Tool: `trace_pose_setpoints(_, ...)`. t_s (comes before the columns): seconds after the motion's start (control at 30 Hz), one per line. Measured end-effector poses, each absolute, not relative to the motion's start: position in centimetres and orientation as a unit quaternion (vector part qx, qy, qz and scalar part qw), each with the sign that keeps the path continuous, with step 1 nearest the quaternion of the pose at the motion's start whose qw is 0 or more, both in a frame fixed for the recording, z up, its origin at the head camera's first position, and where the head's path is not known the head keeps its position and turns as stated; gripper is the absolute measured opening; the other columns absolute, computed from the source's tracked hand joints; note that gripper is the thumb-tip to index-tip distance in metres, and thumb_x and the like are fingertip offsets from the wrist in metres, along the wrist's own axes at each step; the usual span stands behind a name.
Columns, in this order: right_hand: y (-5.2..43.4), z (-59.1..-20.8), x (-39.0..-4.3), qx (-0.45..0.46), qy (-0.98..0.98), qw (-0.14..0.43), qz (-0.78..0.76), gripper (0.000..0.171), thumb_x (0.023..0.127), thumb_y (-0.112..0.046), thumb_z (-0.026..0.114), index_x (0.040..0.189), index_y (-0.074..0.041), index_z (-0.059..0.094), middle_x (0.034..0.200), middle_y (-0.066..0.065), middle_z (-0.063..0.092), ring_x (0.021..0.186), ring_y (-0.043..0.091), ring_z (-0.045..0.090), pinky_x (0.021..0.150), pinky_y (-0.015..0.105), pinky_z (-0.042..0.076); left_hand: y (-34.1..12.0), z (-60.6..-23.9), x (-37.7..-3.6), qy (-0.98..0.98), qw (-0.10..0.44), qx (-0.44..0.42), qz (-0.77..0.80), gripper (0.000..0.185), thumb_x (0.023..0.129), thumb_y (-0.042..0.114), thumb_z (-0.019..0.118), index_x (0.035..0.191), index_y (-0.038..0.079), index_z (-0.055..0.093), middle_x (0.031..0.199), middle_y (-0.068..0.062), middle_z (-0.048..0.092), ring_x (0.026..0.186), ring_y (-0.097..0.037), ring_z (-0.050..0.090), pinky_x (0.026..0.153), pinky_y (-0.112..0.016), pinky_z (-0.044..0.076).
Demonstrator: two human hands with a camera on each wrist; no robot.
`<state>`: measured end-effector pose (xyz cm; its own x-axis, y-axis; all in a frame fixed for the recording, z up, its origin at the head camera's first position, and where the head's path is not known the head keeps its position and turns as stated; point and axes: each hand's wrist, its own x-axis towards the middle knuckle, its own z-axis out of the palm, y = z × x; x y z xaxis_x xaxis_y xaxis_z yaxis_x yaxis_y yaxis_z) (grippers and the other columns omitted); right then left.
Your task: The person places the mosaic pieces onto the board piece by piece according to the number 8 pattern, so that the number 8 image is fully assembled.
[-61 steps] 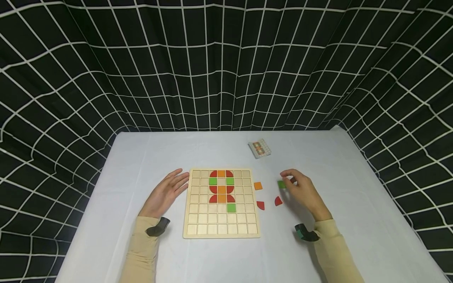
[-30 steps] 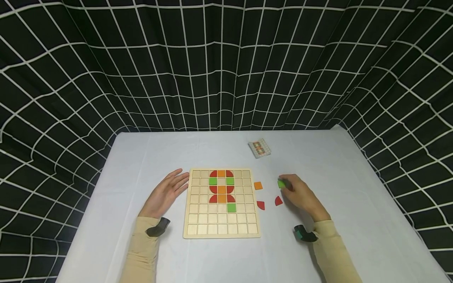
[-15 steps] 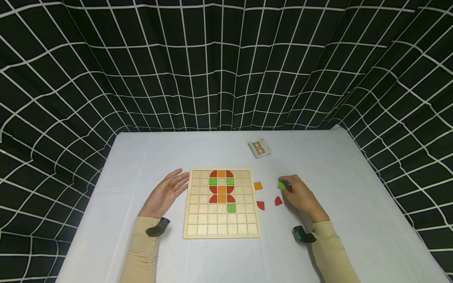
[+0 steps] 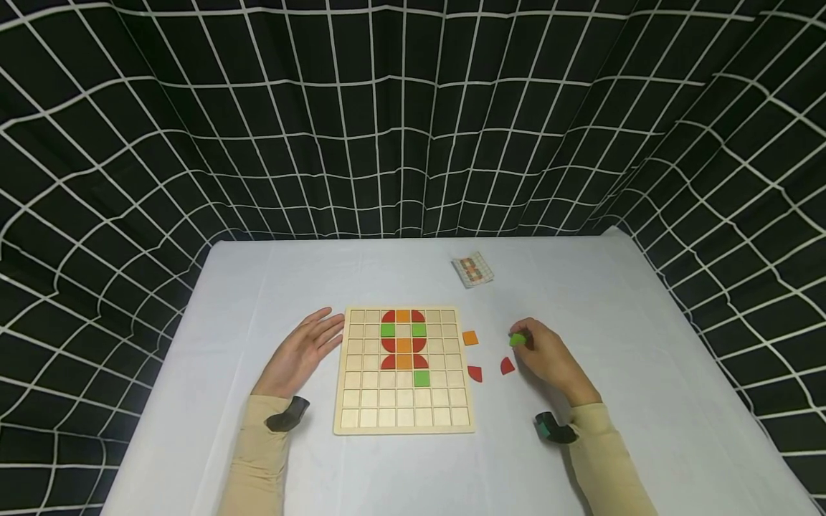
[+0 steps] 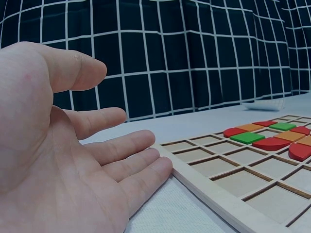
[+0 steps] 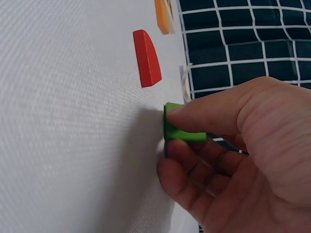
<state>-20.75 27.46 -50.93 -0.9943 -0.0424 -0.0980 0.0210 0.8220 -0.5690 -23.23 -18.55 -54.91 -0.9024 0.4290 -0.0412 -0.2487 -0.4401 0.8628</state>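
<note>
My right hand (image 4: 545, 352) pinches a small green square tile (image 4: 517, 340) between thumb and fingers, right of the wooden grid board (image 4: 361, 401); the right wrist view shows the green tile (image 6: 180, 127) tilted up off the white cloth in that grip (image 6: 228, 160). The board holds red, orange and green pieces in its upper middle cells. My left hand (image 4: 303, 352) lies flat and open on the table against the board's left edge, its fingers (image 5: 121, 160) touching the wooden frame (image 5: 204, 191).
Loose on the white table (image 4: 258, 287) between board and right hand lie an orange square (image 4: 470, 338) and two red quarter-round pieces (image 4: 475, 373) (image 4: 507, 366). A small pattern card (image 4: 473, 271) lies farther back. Black grid-patterned cloth surrounds the table.
My right hand closed its fingers round the green tile and tipped it up off the cloth. The left hand and board stayed still.
</note>
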Motion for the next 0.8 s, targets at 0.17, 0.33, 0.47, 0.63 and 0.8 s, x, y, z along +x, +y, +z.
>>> trace_pose_setpoints(0.17, 27.4, -50.7, -20.8, -0.002, 0.950, 0.049, -0.310, 0.022, 0.096, -0.005, 0.064, 0.118, -0.001, 0.061, 0.103, 0.014, 0.066, 0.091, 0.025, 0.058, 0.074, 0.031, 0.054, -18.5, -54.8, -23.2, 0.485, 0.201, 0.088, 0.847, 0.054, 0.114, 0.021, 0.023, 0.161, 0.001, 0.005, 0.166, -0.029, 0.014, 0.157, -0.039, 0.014, 0.123, -0.032, 0.037)
trace_pose_setpoints(0.33, 27.3, -50.1, -20.8, -0.013, 0.940, 0.033, -0.339, 0.021, 0.094, -0.005, 0.068, 0.114, -0.001, 0.062, 0.094, 0.012, 0.063, 0.083, 0.021, 0.058, 0.059, 0.021, 0.053, -18.5, -54.8, -23.1, 0.490, 0.200, 0.086, 0.844, 0.055, 0.114, 0.022, 0.024, 0.161, 0.001, 0.005, 0.167, -0.028, 0.014, 0.157, -0.038, 0.016, 0.123, -0.032, 0.037)
trace_pose_setpoints(0.47, 27.1, -49.4, -20.9, -0.024, 0.934, 0.014, -0.355, 0.018, 0.093, -0.003, 0.068, 0.110, -0.001, 0.062, 0.090, 0.010, 0.063, 0.083, 0.022, 0.059, 0.057, 0.019, 0.050, -18.5, -54.5, -23.0, 0.486, 0.201, 0.083, 0.846, 0.055, 0.114, 0.022, 0.025, 0.161, 0.002, 0.006, 0.167, -0.027, 0.015, 0.157, -0.037, 0.017, 0.124, -0.033, 0.037)
trace_pose_setpoints(0.63, 26.4, -48.4, -21.1, -0.024, 0.933, 0.004, -0.359, 0.016, 0.094, -0.007, 0.069, 0.108, -0.005, 0.063, 0.091, 0.009, 0.065, 0.084, 0.023, 0.060, 0.063, 0.022, 0.051, -18.5, -54.5, -23.0, 0.483, 0.202, 0.083, 0.848, 0.055, 0.114, 0.022, 0.025, 0.161, 0.002, 0.006, 0.167, -0.027, 0.015, 0.157, -0.037, 0.016, 0.124, -0.033, 0.037)
trace_pose_setpoints(0.8, 25.1, -47.1, -21.2, -0.035, 0.928, -0.003, -0.370, 0.015, 0.093, -0.009, 0.072, 0.105, -0.006, 0.064, 0.087, 0.008, 0.064, 0.080, 0.019, 0.057, 0.067, 0.022, 0.051, -18.5, -54.9, -23.2, 0.479, 0.203, 0.084, 0.850, 0.054, 0.114, 0.022, 0.024, 0.161, 0.002, 0.006, 0.167, -0.027, 0.014, 0.157, -0.037, 0.016, 0.123, -0.032, 0.038)
